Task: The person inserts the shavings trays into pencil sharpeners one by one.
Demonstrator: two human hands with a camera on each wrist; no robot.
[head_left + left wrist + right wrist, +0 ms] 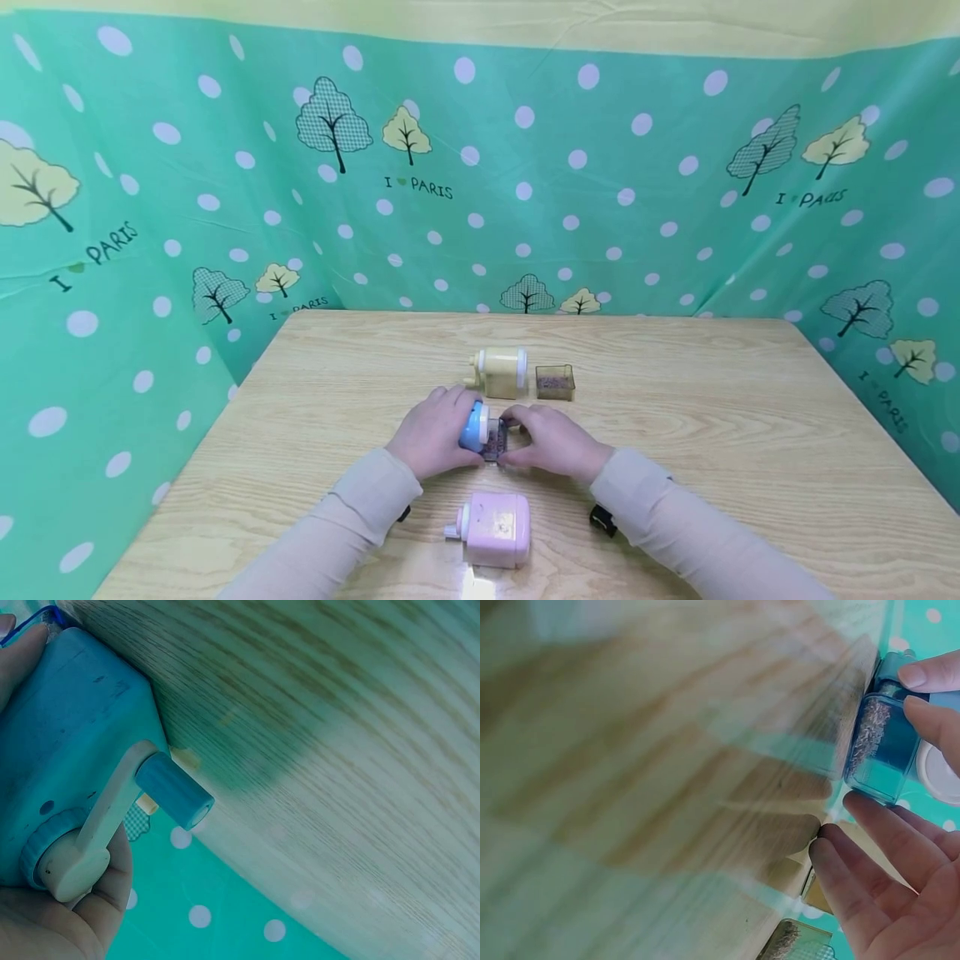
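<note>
A blue crank pencil sharpener (471, 429) with a white ring stands mid-table, and my left hand (435, 433) grips its body. Its white crank arm (109, 802) with a blue knob shows in the left wrist view. At the sharpener's right side is a see-through shavings drawer (877, 787), with dark shavings inside. My right hand (555, 442) pinches this drawer between thumb and fingers, its lower fingers close to the tabletop. How far the drawer sits in the sharpener is hard to tell.
Behind the hands stands a yellow crank pencil sharpener (501, 372). Just right of it lies a brownish see-through drawer (555, 396) with shavings. A pink crank pencil sharpener (497, 529) sits nearer, between the forearms. A green dotted cloth (525, 221) surrounds the wooden table (712, 400).
</note>
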